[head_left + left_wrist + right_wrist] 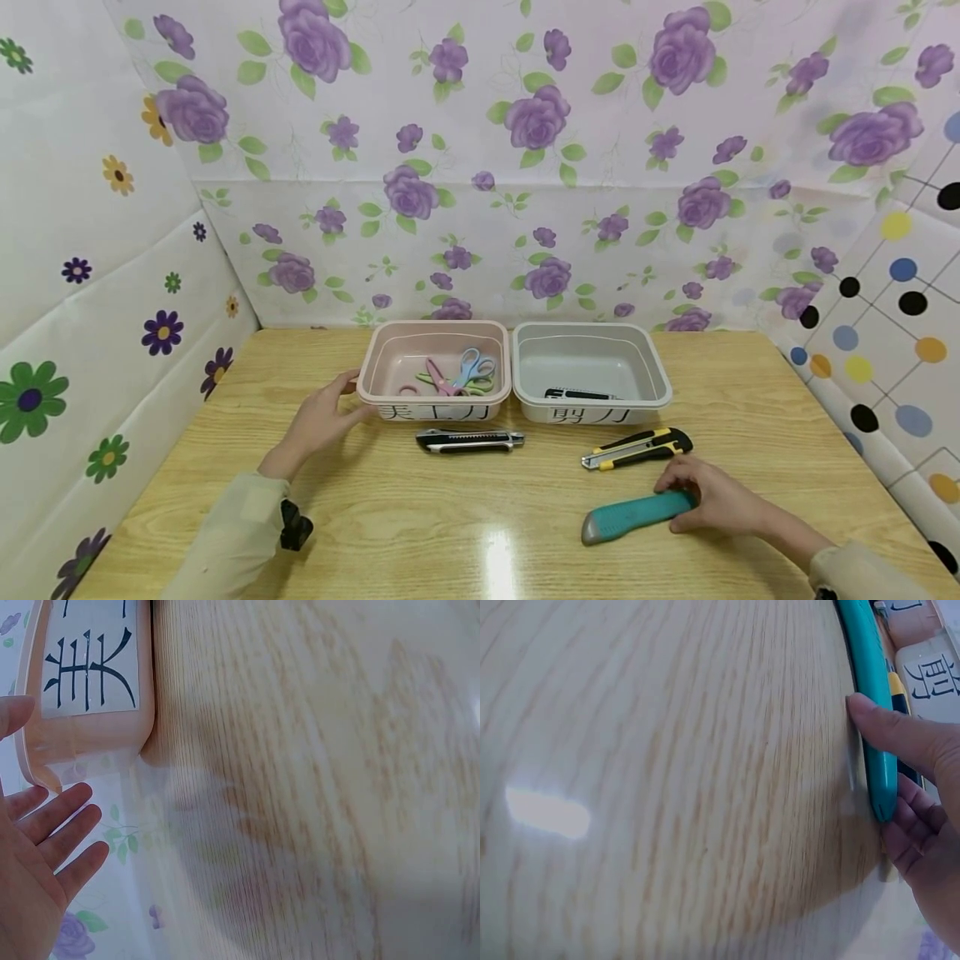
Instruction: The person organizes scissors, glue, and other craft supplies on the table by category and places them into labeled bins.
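Note:
My right hand pinches the rear end of a teal utility knife, thumb on the near side, fingers on the far side. In the right wrist view the same teal knife lies low along the wood. At the left end of a pink bin my left hand is against or close to its corner. Its fingers are spread and fairly straight in the left wrist view; whether they touch the bin I cannot tell. Scissors with pink, blue and green parts lie in that bin.
A grey bin stands right of the pink one, holding a black utility knife. On the table before the bins lie a black-and-silver utility knife and a yellow-and-black one. Flowered cloth hangs behind.

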`<action>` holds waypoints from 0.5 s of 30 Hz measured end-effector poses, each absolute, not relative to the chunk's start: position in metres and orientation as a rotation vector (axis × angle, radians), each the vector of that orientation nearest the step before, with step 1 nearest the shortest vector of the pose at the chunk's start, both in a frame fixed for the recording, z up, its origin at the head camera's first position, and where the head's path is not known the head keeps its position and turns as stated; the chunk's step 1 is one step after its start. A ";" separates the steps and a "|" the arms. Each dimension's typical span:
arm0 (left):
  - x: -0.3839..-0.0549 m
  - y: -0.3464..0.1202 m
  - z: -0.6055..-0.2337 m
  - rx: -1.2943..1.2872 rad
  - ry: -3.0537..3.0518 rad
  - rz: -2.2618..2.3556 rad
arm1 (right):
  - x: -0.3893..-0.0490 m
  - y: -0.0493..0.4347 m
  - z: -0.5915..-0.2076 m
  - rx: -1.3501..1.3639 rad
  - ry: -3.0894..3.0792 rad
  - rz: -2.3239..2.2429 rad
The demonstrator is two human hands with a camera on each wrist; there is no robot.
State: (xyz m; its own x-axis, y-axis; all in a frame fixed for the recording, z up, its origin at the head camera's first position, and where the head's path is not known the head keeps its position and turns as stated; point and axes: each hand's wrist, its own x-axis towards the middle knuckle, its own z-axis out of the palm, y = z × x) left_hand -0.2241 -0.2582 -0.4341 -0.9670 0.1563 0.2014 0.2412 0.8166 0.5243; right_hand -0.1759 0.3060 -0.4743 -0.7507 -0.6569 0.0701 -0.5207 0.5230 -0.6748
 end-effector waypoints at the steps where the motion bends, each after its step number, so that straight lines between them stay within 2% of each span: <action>1: -0.224 -0.258 -0.434 -0.314 -2.851 -0.853 | -0.176 0.306 -0.475 -1.013 2.552 -1.052; 15: -0.224 -0.257 -0.435 -0.292 -2.873 -0.860 | -0.180 0.304 -0.471 -1.072 2.556 -1.058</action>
